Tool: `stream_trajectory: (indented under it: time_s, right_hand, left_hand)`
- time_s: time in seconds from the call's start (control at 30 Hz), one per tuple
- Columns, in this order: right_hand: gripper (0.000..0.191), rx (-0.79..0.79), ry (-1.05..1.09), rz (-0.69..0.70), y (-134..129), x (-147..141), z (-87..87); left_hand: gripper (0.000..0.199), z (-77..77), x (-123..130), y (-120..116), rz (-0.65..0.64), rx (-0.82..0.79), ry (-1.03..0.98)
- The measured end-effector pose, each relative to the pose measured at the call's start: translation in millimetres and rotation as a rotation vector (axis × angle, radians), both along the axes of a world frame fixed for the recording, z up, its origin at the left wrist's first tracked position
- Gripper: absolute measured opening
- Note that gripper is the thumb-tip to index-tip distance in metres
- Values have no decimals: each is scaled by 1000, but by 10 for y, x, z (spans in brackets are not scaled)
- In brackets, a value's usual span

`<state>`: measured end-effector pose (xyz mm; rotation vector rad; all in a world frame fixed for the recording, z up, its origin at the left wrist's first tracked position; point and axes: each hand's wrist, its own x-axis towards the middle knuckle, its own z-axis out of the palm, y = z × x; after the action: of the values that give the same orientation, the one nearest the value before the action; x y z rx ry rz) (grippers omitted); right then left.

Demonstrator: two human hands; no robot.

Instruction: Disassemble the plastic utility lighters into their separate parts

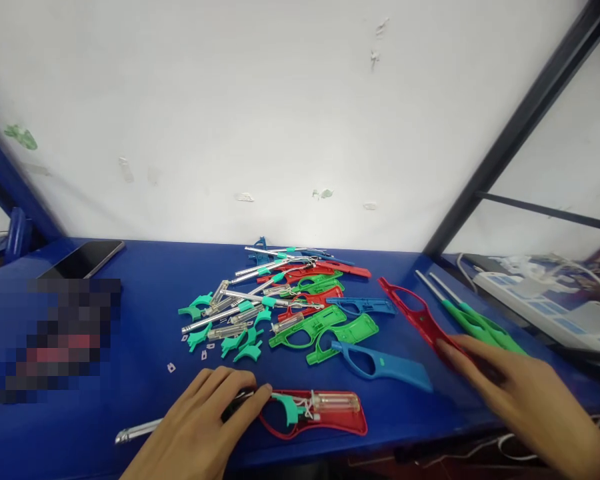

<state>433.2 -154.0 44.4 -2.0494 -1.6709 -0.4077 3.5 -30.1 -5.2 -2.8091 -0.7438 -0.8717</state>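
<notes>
My left hand [210, 407] grips a half-built red gas lighter [337, 427] near the front edge, thumb and fingers around its neck. In its lower shell lie a clear fuel tank [337, 402], thin white wires and a green trigger [290, 408]. A silver metal tube [137, 432] sticks out to the left under my hand. At the right, my right hand [505, 380] is closed on the wide end of a red shell half [420, 313], its narrow end pointing away to the left. My palm hides part of that shell. A blue shell half [387, 367] lies between my hands.
Behind my hands lie green shells [310, 327], loose triggers [250, 352], tanks [230, 331] and tubes on the blue table [145, 320]. Green lighters [475, 323] lie right, near a power strip [545, 307]. A phone [87, 259] is back left, beneath a white wall.
</notes>
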Motion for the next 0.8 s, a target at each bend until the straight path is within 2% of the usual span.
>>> stream_trajectory:
  time_s: [0.1, 0.13, 0.2, 0.3, 0.37, 0.43, 0.53, 0.63, 0.8]
  right_hand:
    - [54, -180, 150, 17, 392, 134, 87]
    - [56, -204, 182, 4, 491, 132, 97]
    - [64, -142, 169, -44, 594, 64, 92]
    - [65, 1, 96, -22, 505, -192, 58]
    - [53, 29, 108, 148, 352, -453, 41]
    - [41, -16, 105, 357, 215, -749, 25]
    - [49, -57, 15, 513, 143, -1148, -32]
    - [55, -86, -3, 562, 189, -1380, -145]
    - [50, -85, 31, 531, 207, -1452, -303]
  left_hand:
    - [85, 64, 13, 32, -20, -25, 5]
    - [85, 105, 22, 37, -19, -9, 15]
    - [82, 191, 46, 35, -12, 37, 32]
    - [70, 268, 81, 8, -3, 76, 3]
    - [63, 273, 90, -8, 0, 55, 1]
    - [60, 264, 90, -10, -18, 53, 12]
    - [57, 277, 113, 11, -59, 67, -5]
    - [50, 347, 186, 36, -90, -4, -23]
    - [39, 449, 251, 67, -120, -43, -14]
